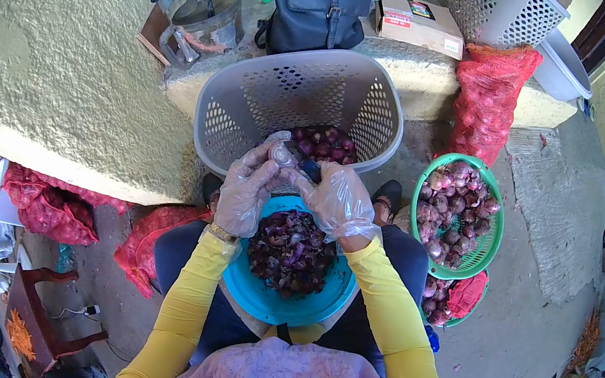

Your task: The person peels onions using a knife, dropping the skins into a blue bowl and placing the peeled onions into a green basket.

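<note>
Head view: pale peeled onion [282, 155] in gloved hands [295, 188].

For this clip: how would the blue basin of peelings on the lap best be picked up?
Probably by the rim of the blue basin, one hand at each side, coming from above. The near and side rim is bare; peelings fill the middle, and the left hand and right hand work over its far edge.

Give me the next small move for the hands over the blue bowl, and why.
Probably keep stripping skin with the knife: the left hand holds a part-peeled onion against the right hand, over the blue bowl already full of peelings. Once bare, it likely goes into the grey basket with the peeled ones.
</note>
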